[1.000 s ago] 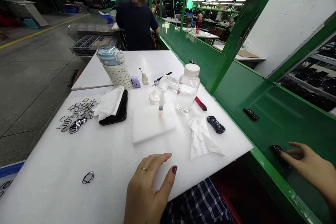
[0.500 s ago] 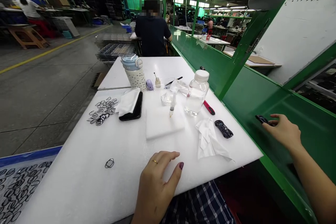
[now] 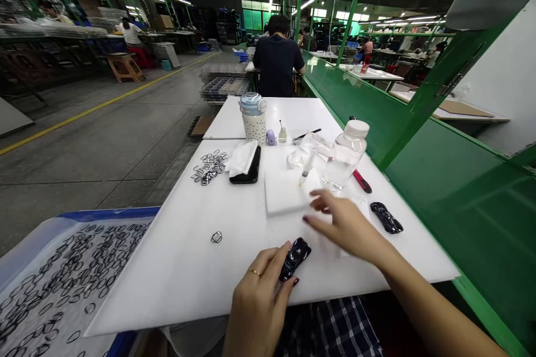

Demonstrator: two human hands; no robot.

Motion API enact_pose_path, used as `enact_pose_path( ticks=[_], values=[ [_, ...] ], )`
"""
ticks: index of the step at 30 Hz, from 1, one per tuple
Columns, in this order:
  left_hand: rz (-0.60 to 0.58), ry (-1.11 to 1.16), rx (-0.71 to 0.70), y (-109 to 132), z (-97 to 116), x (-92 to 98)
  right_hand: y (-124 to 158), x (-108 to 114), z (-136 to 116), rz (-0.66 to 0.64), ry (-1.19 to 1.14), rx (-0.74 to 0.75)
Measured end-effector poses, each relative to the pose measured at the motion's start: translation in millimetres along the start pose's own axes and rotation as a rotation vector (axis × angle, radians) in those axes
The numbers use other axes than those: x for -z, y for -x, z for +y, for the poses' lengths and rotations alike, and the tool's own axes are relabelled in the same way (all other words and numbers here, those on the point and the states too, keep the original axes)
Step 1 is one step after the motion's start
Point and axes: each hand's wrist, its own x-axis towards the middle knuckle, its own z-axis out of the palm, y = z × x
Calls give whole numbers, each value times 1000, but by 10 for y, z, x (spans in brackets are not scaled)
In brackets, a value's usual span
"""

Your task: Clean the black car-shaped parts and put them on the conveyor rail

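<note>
Near the front of the white-topped table (image 3: 176,279), my left hand (image 3: 262,290) grips a glossy black oblong bundle (image 3: 295,258) between thumb and fingers. Its exact kind is not clear. My right hand (image 3: 345,223), fingers apart and holding nothing, hovers just right of and beyond it, partly hiding a white cloth. A similar black bundle (image 3: 386,217) lies at the right. Behind my right hand are a white foam pad (image 3: 285,194) and a syringe (image 3: 306,170). One or two thin black rings (image 3: 216,237) lie to the left, apart from a ring pile (image 3: 209,167).
A clear bottle (image 3: 345,153) and a red cutter (image 3: 362,181) stand and lie at right. Further left are a tumbler (image 3: 253,117) and a black phone (image 3: 248,170) under tissue. A blue-edged tray (image 3: 113,213) of rings sits left; a green partition (image 3: 452,189) borders the right.
My right hand has come from the green partition to above the table and no longer holds a black bundle. My left hand, empty before, now grips one. The view has turned left.
</note>
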Motion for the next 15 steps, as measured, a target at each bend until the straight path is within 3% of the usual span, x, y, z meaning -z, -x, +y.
enact_pose_path(
  ticks=[2,4,8,15],
  values=[
    [6,-19,48,29,58,-26,-247,29,59,161,-47,-64],
    [-110,20,93,-9,116,-21,-484,25,95,206,-89,-53],
    [-330,75,126,-201,149,67,-780,6,123,131,-117,-3],
    [-301,109,148,-326,120,87,-649,-19,121,-29,-235,136]
  ],
)
